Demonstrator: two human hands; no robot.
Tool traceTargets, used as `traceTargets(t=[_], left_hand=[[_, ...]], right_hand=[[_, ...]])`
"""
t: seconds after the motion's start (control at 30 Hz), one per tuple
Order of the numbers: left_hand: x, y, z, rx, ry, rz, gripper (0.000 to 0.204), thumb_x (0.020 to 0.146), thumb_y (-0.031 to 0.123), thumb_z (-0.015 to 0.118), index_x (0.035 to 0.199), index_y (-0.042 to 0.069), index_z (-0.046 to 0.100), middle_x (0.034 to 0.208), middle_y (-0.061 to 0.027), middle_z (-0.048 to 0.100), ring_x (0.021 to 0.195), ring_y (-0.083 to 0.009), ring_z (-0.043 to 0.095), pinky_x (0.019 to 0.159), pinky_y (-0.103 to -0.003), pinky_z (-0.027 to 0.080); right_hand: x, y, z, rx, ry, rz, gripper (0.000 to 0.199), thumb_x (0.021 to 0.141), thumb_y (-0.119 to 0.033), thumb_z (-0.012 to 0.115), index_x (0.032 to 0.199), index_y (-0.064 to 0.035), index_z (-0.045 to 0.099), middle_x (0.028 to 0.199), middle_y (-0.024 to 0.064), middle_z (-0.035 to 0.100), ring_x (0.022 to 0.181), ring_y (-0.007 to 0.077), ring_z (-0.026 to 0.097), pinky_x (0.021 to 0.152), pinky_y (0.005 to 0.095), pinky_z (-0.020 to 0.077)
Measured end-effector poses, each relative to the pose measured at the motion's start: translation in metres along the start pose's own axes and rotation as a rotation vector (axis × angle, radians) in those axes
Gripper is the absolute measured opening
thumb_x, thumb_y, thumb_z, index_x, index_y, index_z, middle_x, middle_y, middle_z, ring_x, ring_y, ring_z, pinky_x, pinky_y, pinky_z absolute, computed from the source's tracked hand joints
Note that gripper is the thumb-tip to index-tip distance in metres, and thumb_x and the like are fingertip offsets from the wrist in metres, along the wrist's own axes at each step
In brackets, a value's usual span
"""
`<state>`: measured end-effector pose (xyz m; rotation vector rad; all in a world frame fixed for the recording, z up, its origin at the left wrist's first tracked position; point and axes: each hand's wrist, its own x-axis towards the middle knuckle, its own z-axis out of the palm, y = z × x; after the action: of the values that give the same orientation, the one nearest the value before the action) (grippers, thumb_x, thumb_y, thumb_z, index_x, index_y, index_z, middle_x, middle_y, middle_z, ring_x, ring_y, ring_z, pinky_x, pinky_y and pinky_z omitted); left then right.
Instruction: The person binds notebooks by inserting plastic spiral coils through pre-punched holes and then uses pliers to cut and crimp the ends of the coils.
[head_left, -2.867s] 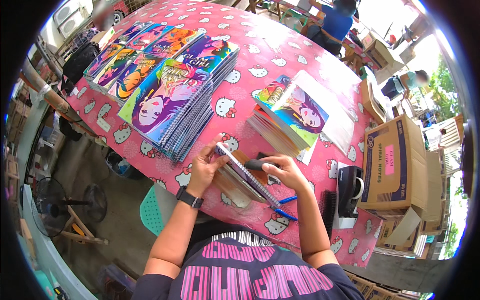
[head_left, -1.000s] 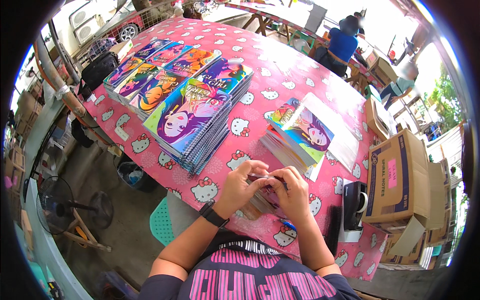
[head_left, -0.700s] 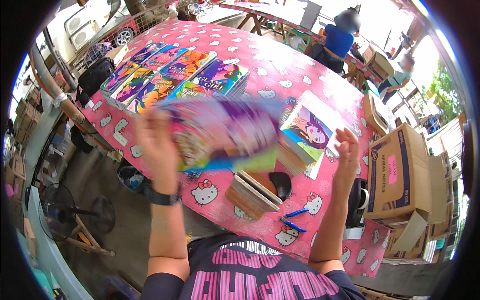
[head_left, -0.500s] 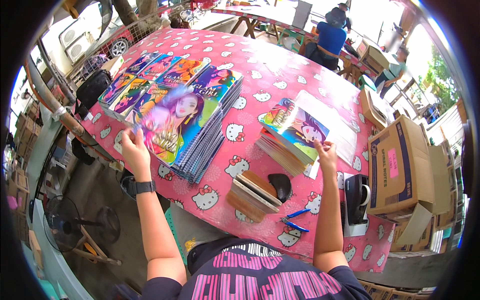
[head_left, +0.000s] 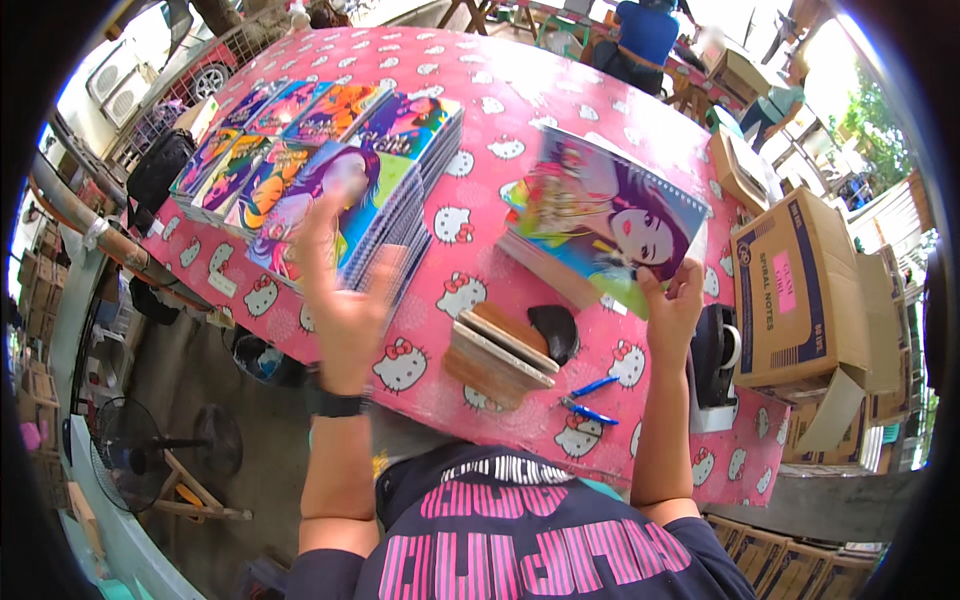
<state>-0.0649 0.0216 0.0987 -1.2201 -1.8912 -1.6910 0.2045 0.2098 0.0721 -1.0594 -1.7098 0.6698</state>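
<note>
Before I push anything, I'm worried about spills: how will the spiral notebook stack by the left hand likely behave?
The notebook stack will probably feel heavy, being many notebooks deep. Pushed near the top, it may slide apart, since nothing visible ties it together. The coils along its right side could catch on one another, packed closely together.

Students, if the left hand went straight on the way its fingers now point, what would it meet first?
The left hand would probably meet the nearest stack of spiral notebooks; it overlaps that stack in view, but its height relative to it is unclear.
</note>
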Motion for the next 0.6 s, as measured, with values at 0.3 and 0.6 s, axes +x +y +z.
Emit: traceTargets(t=[0.3, 0.6], left_hand=[[-0.061, -0.043, 0.036, -0.716, -0.625, -0.493, 0.026, 0.085, 0.001, 0.067, 0.107, 0.001, 0.055, 0.098, -0.0033, 0.065, 0.094, -0.0089, 0.059, 0.082, -0.026, 0.048], [-0.076, -0.054, 0.036, -0.358, -0.49, -0.198, 0.047, 0.08, 0.009, 0.068, 0.124, 0.001, 0.053, 0.128, -0.0164, 0.053, 0.123, -0.0266, 0.049, 0.104, -0.04, 0.035]], right_hand=[[-0.127, 0.025, 0.012, 0.345, -0.322, 0.118, 0.028, 0.078, 0.003, 0.073, 0.103, 0.0006, 0.06, 0.083, 0.0069, 0.063, 0.083, 0.0134, 0.063, 0.071, 0.027, 0.05], [-0.131, 0.027, 0.007, 0.18, -0.476, -0.057, 0.045, 0.082, -0.004, 0.069, 0.123, -0.0031, 0.051, 0.108, 0.0103, 0.06, 0.095, 0.0203, 0.059, 0.084, 0.0317, 0.0474]])
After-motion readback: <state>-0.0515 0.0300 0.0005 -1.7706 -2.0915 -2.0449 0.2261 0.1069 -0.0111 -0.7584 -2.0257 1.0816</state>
